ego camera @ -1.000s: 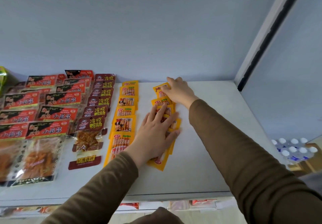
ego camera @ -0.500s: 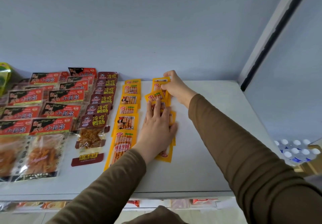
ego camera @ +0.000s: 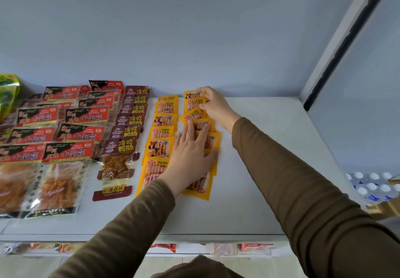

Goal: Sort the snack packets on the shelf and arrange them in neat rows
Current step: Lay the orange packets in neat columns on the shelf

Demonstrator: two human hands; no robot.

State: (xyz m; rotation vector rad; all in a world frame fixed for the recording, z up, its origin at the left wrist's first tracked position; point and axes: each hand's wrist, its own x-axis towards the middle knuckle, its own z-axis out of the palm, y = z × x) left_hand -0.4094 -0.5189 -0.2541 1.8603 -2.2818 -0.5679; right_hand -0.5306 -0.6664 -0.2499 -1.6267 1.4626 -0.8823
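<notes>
The yellow snack packets [ego camera: 161, 145] lie flat on the white shelf [ego camera: 259, 169] in two rows running front to back; the left row is straight, while the right row [ego camera: 200, 188] overlaps unevenly, with one packet near the back skewed. The left hand [ego camera: 190, 156] lies palm down on the middle of the right row, fingers straight and pressing the packets. The right hand [ego camera: 214, 106] reaches to the back of that row, its curled fingers pinching the edge of a rear packet. The shelf surface is smooth and matte, meeting a plain pale blue back wall [ego camera: 194, 28]. The packets are glossy, rectangular foil pouches. Left of them stands a row of maroon packets [ego camera: 127, 121], then red-and-black packets [ego camera: 71, 132] with clear lower windows; a green package [ego camera: 8, 93] sits at the far left. Brown sleeves [ego camera: 303, 191] cover both arms. Bottle caps [ego camera: 372, 184] show below right.
</notes>
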